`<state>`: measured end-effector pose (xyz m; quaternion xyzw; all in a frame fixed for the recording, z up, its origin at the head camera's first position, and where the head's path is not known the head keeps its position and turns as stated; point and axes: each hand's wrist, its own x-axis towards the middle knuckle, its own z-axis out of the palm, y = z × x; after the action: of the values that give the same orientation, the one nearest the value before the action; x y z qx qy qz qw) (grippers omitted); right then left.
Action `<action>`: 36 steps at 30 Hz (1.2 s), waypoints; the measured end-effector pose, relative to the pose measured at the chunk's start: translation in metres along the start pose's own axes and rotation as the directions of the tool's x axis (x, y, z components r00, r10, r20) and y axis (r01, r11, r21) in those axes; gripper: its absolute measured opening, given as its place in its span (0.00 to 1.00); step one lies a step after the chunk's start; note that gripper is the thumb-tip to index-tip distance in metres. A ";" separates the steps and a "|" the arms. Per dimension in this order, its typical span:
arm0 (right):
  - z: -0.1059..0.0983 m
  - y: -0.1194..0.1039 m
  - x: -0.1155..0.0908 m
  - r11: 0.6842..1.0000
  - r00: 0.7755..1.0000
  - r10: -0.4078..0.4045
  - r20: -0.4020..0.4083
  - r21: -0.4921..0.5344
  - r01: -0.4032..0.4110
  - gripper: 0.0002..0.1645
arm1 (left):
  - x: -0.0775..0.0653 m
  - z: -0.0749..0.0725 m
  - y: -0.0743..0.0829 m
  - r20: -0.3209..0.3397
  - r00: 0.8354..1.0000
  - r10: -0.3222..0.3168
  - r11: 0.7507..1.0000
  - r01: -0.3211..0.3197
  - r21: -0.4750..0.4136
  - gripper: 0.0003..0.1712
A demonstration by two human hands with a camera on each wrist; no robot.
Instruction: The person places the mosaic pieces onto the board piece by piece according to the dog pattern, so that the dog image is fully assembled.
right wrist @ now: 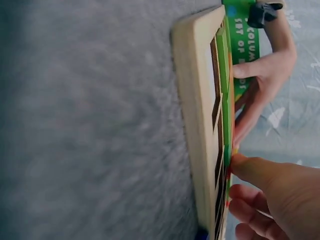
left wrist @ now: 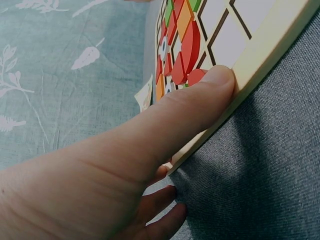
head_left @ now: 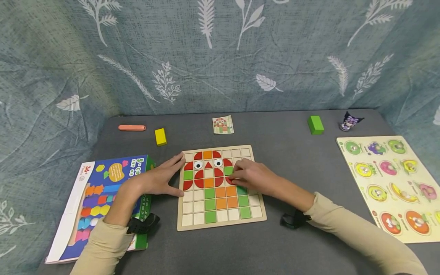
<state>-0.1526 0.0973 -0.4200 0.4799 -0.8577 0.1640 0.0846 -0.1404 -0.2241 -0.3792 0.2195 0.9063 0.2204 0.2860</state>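
A square wooden grid board [head_left: 180, 214] lies on the table, partly filled with red, orange and green flat pieces and two round eyes [head_left: 198, 165]. My left hand [head_left: 159, 177] rests at its left side, fingers spread, the thumb [left wrist: 220, 80] pressing on the frame and the fingertips at the upper left corner. Over the right half of the board, my right hand [head_left: 256, 175] has thumb and fingertips together at a red rounded piece [head_left: 229, 181], pinching it at its cell. That hand hides several cells on the right. Below it are green squares [head_left: 243, 201] and orange squares [head_left: 221, 203].
A small picture card [head_left: 222, 125] lies beyond the board. A colourful toy box [head_left: 117, 164] stands left, with a yellow block [head_left: 160, 137] and an orange stick [head_left: 132, 128] behind. At right are a green block [head_left: 316, 125], a figurine [head_left: 350, 121] and a fruit puzzle board [head_left: 374, 198].
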 end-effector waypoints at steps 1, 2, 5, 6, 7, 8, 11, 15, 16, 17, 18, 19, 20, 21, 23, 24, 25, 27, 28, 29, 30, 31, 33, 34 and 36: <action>0.000 0.002 -0.002 1.000 1.000 -0.011 -0.006 -0.007 0.011 0.06 | 0.000 0.000 0.000 0.000 1.000 0.001 1.000 -0.001 0.000 0.61; -0.001 0.003 -0.004 1.000 1.000 -0.017 -0.012 -0.009 0.017 0.06 | 0.000 0.000 0.001 0.001 1.000 0.002 1.000 -0.002 -0.003 0.61; -0.003 0.007 -0.012 1.000 0.999 -0.021 -0.030 -0.001 0.021 0.07 | 0.000 0.000 0.001 -0.002 1.000 0.005 1.000 -0.005 -0.001 0.61; -0.005 0.009 -0.016 1.000 0.999 -0.020 -0.041 0.010 0.020 0.08 | 0.000 0.000 0.001 -0.004 1.000 0.004 1.000 -0.004 0.001 0.61; -0.007 0.010 -0.021 1.000 0.998 -0.014 -0.054 0.021 0.015 0.09 | 0.000 0.000 0.002 -0.005 1.000 0.002 1.000 -0.002 0.001 0.61; -0.009 0.011 -0.027 0.999 0.998 -0.003 -0.070 0.034 0.005 0.10 | 0.001 0.001 0.002 -0.006 1.000 0.001 1.000 -0.001 -0.001 0.61; -0.015 0.016 -0.051 0.997 0.991 0.045 -0.122 0.063 -0.038 0.14 | 0.002 0.002 0.002 -0.007 1.000 0.000 1.000 0.000 -0.005 0.61; -0.020 0.025 -0.087 0.995 0.984 0.080 -0.162 0.064 -0.070 0.19 | 0.001 0.002 0.002 -0.009 1.000 0.009 1.000 -0.009 -0.010 0.61; -0.021 0.027 -0.094 0.995 0.984 0.081 -0.161 0.062 -0.072 0.20 | 0.000 0.001 0.002 -0.009 1.000 0.007 1.000 -0.007 -0.011 0.61; -0.022 0.029 -0.100 0.996 0.984 0.081 -0.161 0.060 -0.072 0.20 | 0.000 0.001 0.002 -0.010 1.000 0.006 1.000 -0.006 -0.009 0.61; -0.023 0.030 -0.105 0.996 0.984 0.079 -0.159 0.058 -0.070 0.21 | -0.001 0.001 0.002 -0.011 1.000 0.005 1.000 -0.005 -0.006 0.61; -0.024 0.031 -0.108 0.996 0.985 0.076 -0.155 0.056 -0.068 0.20 | -0.001 0.001 0.002 -0.011 1.000 0.001 1.000 -0.001 -0.004 0.61; -0.026 0.031 -0.111 0.997 0.986 0.071 -0.154 0.054 -0.063 0.20 | -0.001 0.001 0.002 -0.011 1.000 -0.002 1.000 0.002 0.001 0.61; -0.026 0.032 -0.113 0.997 0.986 0.063 -0.153 0.049 -0.056 0.20 | 0.000 0.001 0.002 -0.011 1.000 -0.004 1.000 0.005 0.003 0.61; -0.026 0.032 -0.114 0.998 0.987 0.049 -0.154 0.042 -0.043 0.20 | 0.000 0.001 0.001 -0.012 1.000 -0.004 1.000 0.004 0.006 0.61; -0.026 0.032 -0.114 0.999 0.988 0.041 -0.151 0.040 -0.035 0.19 | 0.000 0.001 0.001 -0.013 1.000 -0.003 1.000 0.003 0.007 0.61; -0.025 0.032 -0.113 0.999 0.988 0.033 -0.149 0.037 -0.027 0.19 | 0.000 0.001 0.000 -0.014 1.000 -0.002 1.000 0.002 0.008 0.61; -0.023 0.031 -0.110 0.999 0.990 0.019 -0.143 0.035 -0.014 0.19 | -0.001 0.001 0.000 -0.015 1.000 -0.002 1.000 0.002 0.008 0.61; -0.021 0.031 -0.108 0.999 0.990 0.014 -0.138 0.038 -0.008 0.19 | -0.001 0.001 0.000 -0.015 1.000 0.002 1.000 -0.002 0.006 0.61; -0.020 0.031 -0.106 0.999 0.990 0.003 -0.138 0.038 0.002 0.18 | -0.001 0.001 0.001 -0.013 1.000 0.004 1.000 -0.004 0.004 0.61; -0.018 0.031 -0.104 0.999 0.990 -0.003 -0.138 0.042 0.009 0.18 | -0.001 0.001 0.001 -0.012 1.000 0.006 1.000 -0.006 0.002 0.61; -0.017 0.031 -0.102 0.999 0.990 -0.007 -0.141 0.046 0.014 0.17 | -0.001 0.001 0.001 -0.010 1.000 0.008 1.000 -0.008 0.000 0.61; -0.014 0.031 -0.098 0.998 0.989 -0.006 -0.146 0.061 0.015 0.15 | -0.001 0.000 0.001 -0.006 1.000 0.013 1.000 -0.013 -0.005 0.61; -0.013 0.031 -0.096 0.998 0.989 -0.003 -0.147 0.068 0.013 0.13 | -0.001 0.000 0.002 -0.004 1.000 0.014 1.000 -0.014 -0.007 0.61; -0.012 0.030 -0.092 0.997 0.989 0.011 -0.145 0.081 0.001 0.11 | -0.001 -0.001 0.001 -0.001 1.000 0.007 1.000 -0.007 -0.007 0.61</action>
<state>-0.1302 0.1895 -0.4426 0.4674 -0.8432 0.2333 0.1272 -0.1398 -0.2236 -0.3774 0.2218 0.9050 0.2246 0.2853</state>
